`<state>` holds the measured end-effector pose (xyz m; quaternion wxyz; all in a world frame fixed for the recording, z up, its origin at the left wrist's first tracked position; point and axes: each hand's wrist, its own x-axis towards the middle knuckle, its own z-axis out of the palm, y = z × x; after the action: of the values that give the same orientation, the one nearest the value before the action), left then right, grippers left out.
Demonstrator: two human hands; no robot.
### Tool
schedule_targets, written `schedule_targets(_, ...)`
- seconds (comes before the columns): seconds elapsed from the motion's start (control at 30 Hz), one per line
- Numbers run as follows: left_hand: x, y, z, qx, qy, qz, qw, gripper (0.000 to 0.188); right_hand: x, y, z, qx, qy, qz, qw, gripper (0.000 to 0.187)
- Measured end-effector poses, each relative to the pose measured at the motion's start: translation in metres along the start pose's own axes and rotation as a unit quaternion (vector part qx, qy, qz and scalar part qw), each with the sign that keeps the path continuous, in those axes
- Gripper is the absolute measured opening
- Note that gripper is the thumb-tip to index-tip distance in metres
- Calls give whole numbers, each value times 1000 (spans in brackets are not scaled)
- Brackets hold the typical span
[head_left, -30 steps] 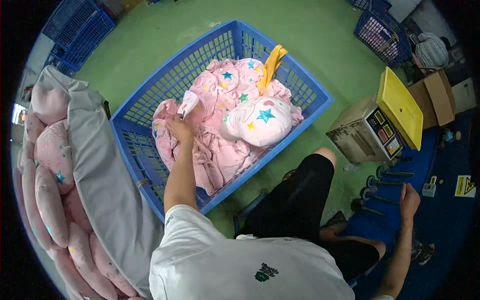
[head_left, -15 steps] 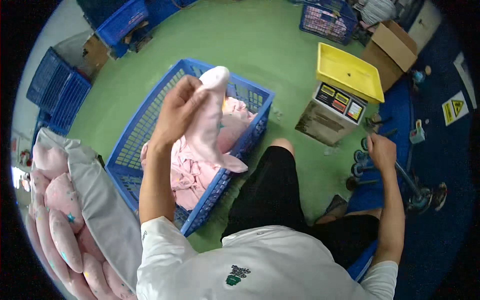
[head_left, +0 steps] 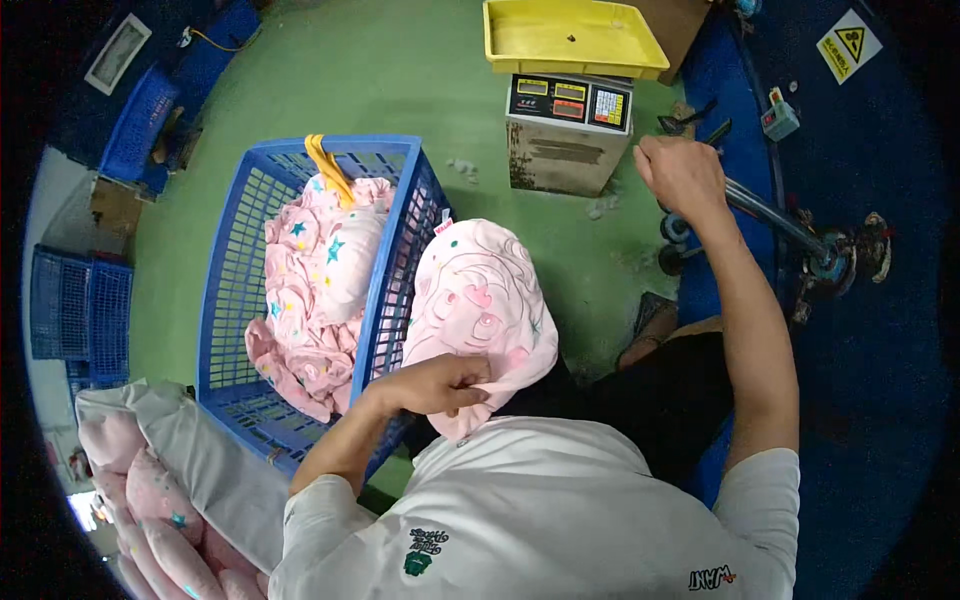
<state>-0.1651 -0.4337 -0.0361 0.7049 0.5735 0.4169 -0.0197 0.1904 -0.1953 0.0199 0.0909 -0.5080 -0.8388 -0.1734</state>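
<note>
A pale pink plush toy skin [head_left: 475, 310] with a stitched face and small coloured stars lies over my lap, against the right side of the basket. My left hand [head_left: 440, 385] pinches its near edge between thumb and fingers. Off to the right, my right hand [head_left: 685, 178] is closed in a fist near a metal pipe [head_left: 775, 220] on the blue machine. What that fist grips, if anything, is hidden. The blue plastic basket [head_left: 385, 345] holds more pink star-printed skins [head_left: 300, 270] and a yellow strap [head_left: 328, 170].
Ahead stands a scale [head_left: 565, 155] with a yellow tray [head_left: 570, 40] on top. Stuffed pink pieces [head_left: 165, 505] fill a white sack [head_left: 215, 460] at the lower left. Blue crates [head_left: 80, 305] stand along the left. A warning sign [head_left: 850, 45] hangs on the right.
My left hand has come down from above the basket to my lap with the pink skin, which now lies spread with its face showing. My right hand stays beside the pipe. The view has turned right.
</note>
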Motion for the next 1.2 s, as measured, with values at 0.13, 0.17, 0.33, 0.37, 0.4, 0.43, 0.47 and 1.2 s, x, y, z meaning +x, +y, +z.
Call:
schedule_targets(0.13, -24, 1, -15, -44, -22, 29, 998, 10, 0, -1, 0, 1, 23, -6, 1000, 26)
schedule_targets(0.17, -27, 4, -18, -40, -25, 52, 998, 12, 1, -1, 0, 0, 15, 0, 1000, 26)
schedule_targets(0.33, 3, 25, -23, -135, 78, 25, 987, 26, 1, 1, 4, -8, -6, 16, 1000, 27)
schedule_targets(0.37, 21, 29, -22, -132, 72, 38, 988, 26, 1, 1, 4, -10, 1, 12, 1000, 28)
schedule_targets(0.4, 43, 33, -20, 19, 175, 38, 984, 28, 0, 1, 5, -11, 8, 9, 1000, 28)
schedule_targets(0.43, 63, 36, -17, 183, 269, 19, 945, 31, -1, 1, 5, -12, 13, 8, 1000, 29)
schedule_targets(0.47, 79, 37, -12, 216, 249, 40, 943, 31, -1, 1, 6, -14, 8, 12, 1000, 29)
schedule_targets(1.2, 120, 51, -40, -223, 283, 158, 919, 16, 1, 4, -7, 43, -29, -10, 999, 28)
